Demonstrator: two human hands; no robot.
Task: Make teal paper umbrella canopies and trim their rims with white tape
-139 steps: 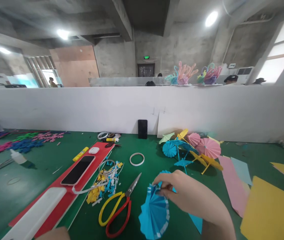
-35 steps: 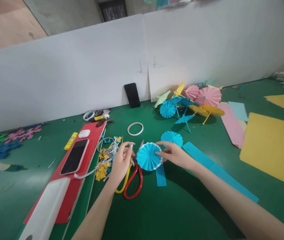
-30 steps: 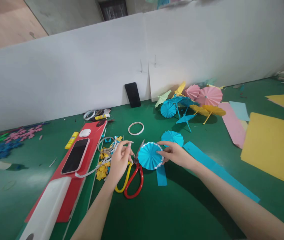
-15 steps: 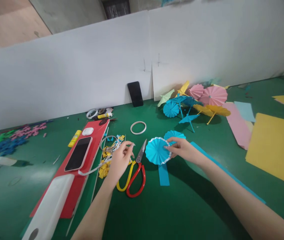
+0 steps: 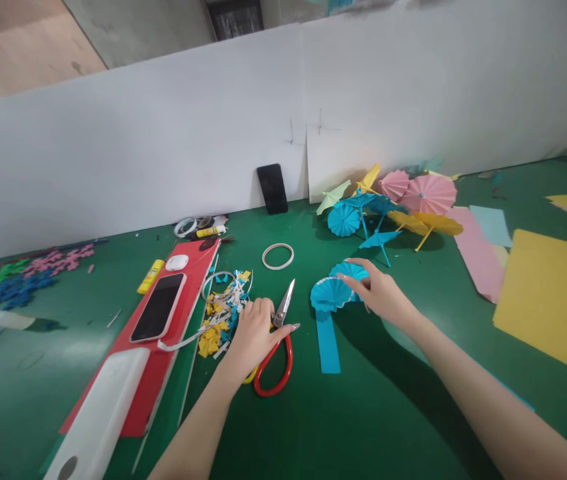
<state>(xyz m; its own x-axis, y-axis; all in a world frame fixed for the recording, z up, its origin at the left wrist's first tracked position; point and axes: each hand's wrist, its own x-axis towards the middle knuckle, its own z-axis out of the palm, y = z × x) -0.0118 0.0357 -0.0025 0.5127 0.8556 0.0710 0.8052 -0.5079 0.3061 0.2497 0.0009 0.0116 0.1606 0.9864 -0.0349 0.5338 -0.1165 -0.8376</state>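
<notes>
My left hand (image 5: 256, 333) is over the scissors (image 5: 284, 307), its thumb stretched out across the red handle and its other fingers bent downward. The yellow handle is mostly hidden beneath it. My right hand (image 5: 376, 290) is at two blue pleated paper discs, with thumb and index finger apart. The nearer disc (image 5: 330, 293), edged in white, lies low over the top of a blue paper strip (image 5: 328, 343). Behind it, the other blue disc (image 5: 350, 270) is partly covered by my fingers.
Paper scraps (image 5: 213, 333) lie left of the scissors, by a red board (image 5: 163, 363) carrying a phone (image 5: 159, 308). A white ring (image 5: 278, 256) lies beyond. Paper umbrellas (image 5: 430, 195) stand at the back right, near yellow sheets (image 5: 550, 300). A black phone (image 5: 272, 189) leans on the wall.
My right hand has lowered the white-edged disc to the table and spread its thumb and index finger. My left hand has come down over the scissors, its thumb moving out to the right.
</notes>
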